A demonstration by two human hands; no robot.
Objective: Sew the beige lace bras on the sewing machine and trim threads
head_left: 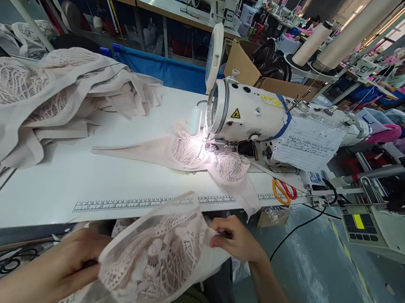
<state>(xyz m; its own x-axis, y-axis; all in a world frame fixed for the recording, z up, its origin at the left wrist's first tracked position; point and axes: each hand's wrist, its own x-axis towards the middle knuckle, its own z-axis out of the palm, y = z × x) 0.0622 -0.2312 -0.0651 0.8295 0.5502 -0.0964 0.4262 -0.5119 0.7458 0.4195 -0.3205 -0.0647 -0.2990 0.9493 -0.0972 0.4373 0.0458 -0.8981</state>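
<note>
Low in front of me, below the table's front edge, a pale pink lace bra piece is stretched between my hands. My left hand is closed on its left edge. The fingers of my right hand pinch its right edge; a small dark thing shows at the fingers, too little to name. Another lace bra lies flat on the white table, its middle under the lit needle area of the sewing machine.
A pile of lace bra pieces covers the table's left side. Orange-handled scissors lie near the right front edge, by a printed ruler. A control box stands at right. Behind the machine is a cardboard box.
</note>
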